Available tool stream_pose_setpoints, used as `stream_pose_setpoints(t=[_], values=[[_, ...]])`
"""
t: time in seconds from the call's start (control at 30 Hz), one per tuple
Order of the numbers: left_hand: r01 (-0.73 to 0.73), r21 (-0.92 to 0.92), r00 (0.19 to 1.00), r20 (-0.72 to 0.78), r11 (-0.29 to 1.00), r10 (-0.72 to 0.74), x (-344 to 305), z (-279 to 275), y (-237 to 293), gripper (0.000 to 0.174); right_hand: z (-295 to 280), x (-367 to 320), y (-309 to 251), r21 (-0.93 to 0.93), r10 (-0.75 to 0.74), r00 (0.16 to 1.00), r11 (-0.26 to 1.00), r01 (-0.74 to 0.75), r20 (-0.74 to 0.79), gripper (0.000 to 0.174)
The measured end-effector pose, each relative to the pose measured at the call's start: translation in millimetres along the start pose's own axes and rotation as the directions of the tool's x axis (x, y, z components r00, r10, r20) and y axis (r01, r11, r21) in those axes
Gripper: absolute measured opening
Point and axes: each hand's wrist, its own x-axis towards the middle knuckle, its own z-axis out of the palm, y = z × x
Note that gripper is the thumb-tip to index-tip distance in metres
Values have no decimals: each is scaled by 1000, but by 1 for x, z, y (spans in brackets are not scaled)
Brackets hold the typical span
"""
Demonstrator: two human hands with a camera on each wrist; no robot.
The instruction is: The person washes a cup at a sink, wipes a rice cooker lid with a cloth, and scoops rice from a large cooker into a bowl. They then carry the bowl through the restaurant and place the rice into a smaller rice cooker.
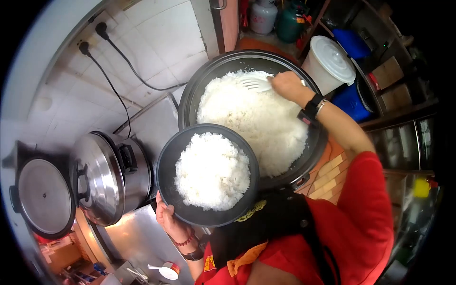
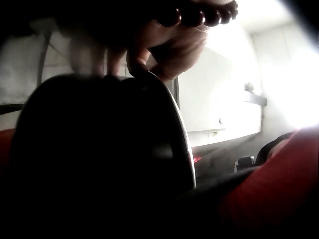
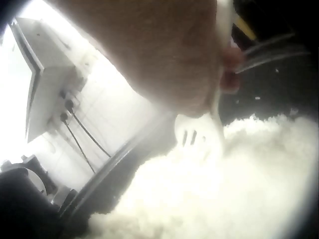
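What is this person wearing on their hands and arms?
Both hands are gloveless. The right hand has a black wristband with a boxy piece and a thin, light bracelet at its wrist; a red sleeve covers the upper arm. The left hand has a dark red beaded bracelet and a black strap.

My left hand (image 2: 172,55) grips the edge of a dark bowl (image 2: 99,149) from above, fingertips at its rim. Shiny dark-red beads (image 2: 192,17) circle my wrist. The bowl's surface is mostly lost in shadow. Behind it I see a white panel (image 2: 214,94) and a glaring pale wall (image 2: 284,59); red cloth (image 2: 284,189) fills the lower right.
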Motion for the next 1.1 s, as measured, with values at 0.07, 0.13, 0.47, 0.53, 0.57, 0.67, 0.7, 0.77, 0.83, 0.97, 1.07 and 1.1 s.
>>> stream_pose_setpoints(t=[0.07, 0.13, 0.47, 0.53, 0.57, 0.67, 0.7, 0.77, 0.83, 0.97, 1.07, 1.1], values=[[-5, -4, 999, -40, 1000, 5, -1, 3, 0, 7, 8, 1, -16, 30, -147, 985, 988, 150, -85, 19], [-3, 15, 1000, -29, 1000, 3, 0, 0, -1, 8, 6, -4, -21, 46, -178, 982, 982, 181, -68, 16], [29, 37, 1000, 0, 999, -29, 0, 4, 3, 19, 14, -27, -47, 695, -86, 830, 598, -400, 552, 17], [12, 47, 1000, 0, 999, -12, 1, 0, 0, 19, 31, -28, -58, 787, -123, 822, 397, -473, 556, 18], [-4, 59, 1000, 1, 998, 4, 1, -1, -1, 18, 38, -30, -63, 831, -161, 817, 173, -528, 553, 19], [7, 81, 1000, 17, 997, -8, -1, -1, 3, 17, 41, -30, -90, 808, -72, 806, 3, -589, 588, 20], [-1, 80, 1000, 19, 997, 0, -1, -2, 3, 17, 36, -31, -94, 795, -58, 795, -34, -605, 603, 21], [2, 58, 1000, -3, 998, -2, 0, -3, 1, 15, 34, -36, -94, 808, -67, 810, -57, -587, 583, 21], [-6, 50, 1000, 19, 999, 5, 1, -3, 1, 15, 20, -50, -88, 833, -110, 836, -86, -547, 538, 24], [-4, -3, 999, 37, 1000, 4, 2, -13, -4, 14, -1, -71, -76, 792, -100, 839, -287, -539, 535, 20], [40, -59, 999, 11, 997, -40, 3, -13, -3, 14, -48, -83, -65, 864, 66, 872, -191, -466, 485, 21], [7, -16, 1000, 18, 1000, -7, 2, -12, -2, 14, -66, -89, -62, 897, 116, 891, -104, -430, 440, 20]])
